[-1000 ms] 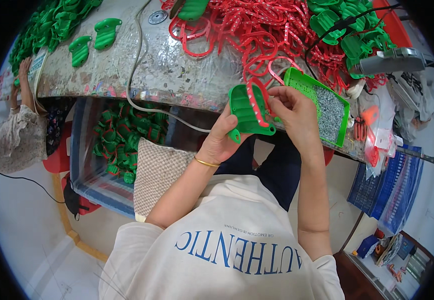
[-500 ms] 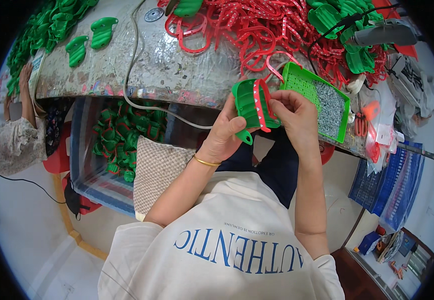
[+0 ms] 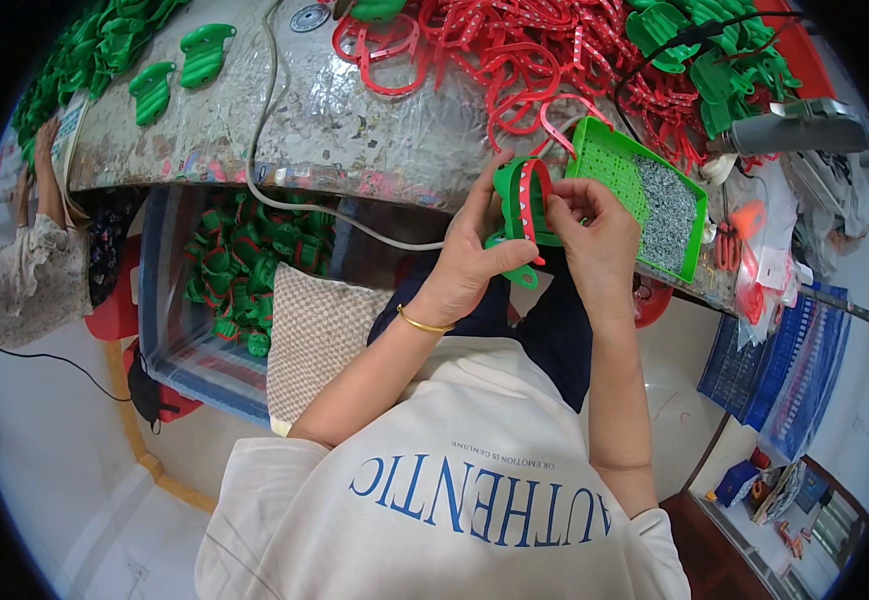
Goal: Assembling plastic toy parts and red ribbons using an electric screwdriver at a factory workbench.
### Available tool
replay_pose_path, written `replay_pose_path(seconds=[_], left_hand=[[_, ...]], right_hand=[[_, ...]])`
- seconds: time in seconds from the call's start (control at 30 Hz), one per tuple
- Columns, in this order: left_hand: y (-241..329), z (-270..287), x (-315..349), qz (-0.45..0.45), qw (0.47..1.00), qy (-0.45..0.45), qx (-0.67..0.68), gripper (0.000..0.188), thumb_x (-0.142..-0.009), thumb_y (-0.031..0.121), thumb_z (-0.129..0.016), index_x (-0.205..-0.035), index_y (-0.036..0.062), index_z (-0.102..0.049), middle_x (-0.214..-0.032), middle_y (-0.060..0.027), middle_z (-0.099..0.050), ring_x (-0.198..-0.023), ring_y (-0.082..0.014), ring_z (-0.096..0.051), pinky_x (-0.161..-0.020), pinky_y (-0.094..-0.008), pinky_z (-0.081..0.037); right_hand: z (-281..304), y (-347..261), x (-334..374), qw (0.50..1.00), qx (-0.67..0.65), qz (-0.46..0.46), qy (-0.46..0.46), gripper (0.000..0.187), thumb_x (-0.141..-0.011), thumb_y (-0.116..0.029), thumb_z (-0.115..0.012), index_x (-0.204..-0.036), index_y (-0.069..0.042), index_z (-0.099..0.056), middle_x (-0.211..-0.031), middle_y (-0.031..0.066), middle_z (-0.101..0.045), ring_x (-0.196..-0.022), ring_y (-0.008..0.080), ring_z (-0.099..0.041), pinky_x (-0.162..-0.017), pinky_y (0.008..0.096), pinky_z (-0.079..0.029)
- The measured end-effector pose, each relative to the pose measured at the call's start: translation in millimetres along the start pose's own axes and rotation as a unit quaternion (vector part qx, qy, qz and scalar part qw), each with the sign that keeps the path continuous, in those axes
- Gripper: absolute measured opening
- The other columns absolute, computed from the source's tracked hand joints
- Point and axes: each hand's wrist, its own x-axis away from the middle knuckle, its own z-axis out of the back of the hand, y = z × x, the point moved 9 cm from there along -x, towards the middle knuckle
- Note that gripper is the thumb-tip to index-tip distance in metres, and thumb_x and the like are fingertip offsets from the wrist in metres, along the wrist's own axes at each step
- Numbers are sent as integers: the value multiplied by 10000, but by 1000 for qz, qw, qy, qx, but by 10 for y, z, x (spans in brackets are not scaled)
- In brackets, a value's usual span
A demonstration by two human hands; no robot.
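My left hand [image 3: 455, 272] is closed around a ribbed green plastic piece [image 3: 504, 188], thumb on the near side and fingers behind it. A curved red strip [image 3: 528, 212] with white teeth is fitted around this piece, which is held edge-on above my lap. My right hand [image 3: 600, 230] is closed in a pinch, its fingertips right against the strip's right side. Whatever lies between those fingertips is too small or hidden to make out. Just right of that hand, a green tray [image 3: 605, 172] holds a heap of small silvery pieces [image 3: 663, 215].
Red strips [image 3: 515, 60] pile up at the table's back, with green pieces [image 3: 115, 45] heaped far left. A lined bin [image 3: 170, 330] below holds green-and-red assemblies [image 3: 255, 260]. A grey cable [image 3: 255, 150] crosses the table. Another person's arm [image 3: 47, 175] is at left.
The green piece with its red strip has turned from showing its ribbed face to nearly edge-on. My left hand has rotated with it; my right hand stays pinched beside the strip.
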Motion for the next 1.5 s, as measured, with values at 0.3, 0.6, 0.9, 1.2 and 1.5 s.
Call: replay_pose_path(seconds=[0.3, 0.6, 0.9, 1.2, 1.5], left_hand=[[-20, 24, -15, -3, 1000, 23, -13, 958, -698, 162, -799, -1468, 102, -232, -1278, -72, -482, -1138, -164, -480, -965, -300, -406], [-66, 34, -43, -8, 999, 28, -14, 900, -746, 192, -746, -1473, 106, -223, -1313, -67, -451, -1160, -158, -472, -995, -310, -377], [-322, -150, 175, 163, 953, -58, 250, 858, -793, 315, -669, -1483, 192, -173, -1355, -97, -444, -1214, -234, -497, -1005, -430, -433], [-517, -423, 247, 204, 937, -122, 254, 874, -751, 408, -712, -1454, 183, -245, -1299, -161, -498, -1175, -338, -525, -987, -478, -432], [-839, -401, 316, 273, 922, -83, 263, 908, -701, 484, -747, -1437, 234, -278, -1303, -200, -464, -1140, -347, -528, -986, -487, -425]], right_hand=[[20, -43, 26, 998, 65, 0, 24, 150, -803, -112, -669, -928, -29, -677, -780, 7, -670, -629, 56, -524, -590, 220, -444], [-12, 63, -2, 1000, 15, -2, 6, 151, -805, -87, -674, -934, -9, -656, -789, 1, -650, -655, 46, -517, -609, 204, -435], [125, 327, 151, 959, -244, -34, -137, 296, -802, -25, -669, -1075, -47, -557, -891, -26, -500, -830, 56, -510, -717, 192, -423], [1846, -508, -637, 923, -193, 246, 225, 530, -911, -169, -573, -1365, 2, -359, -1225, 132, -567, -1147, 186, -516, -993, 317, -353], [1336, -841, -733, 812, -305, 299, -399, 561, -841, -348, -692, -1292, -98, -473, -845, 1, -533, -826, 140, -540, -781, 290, -434]])
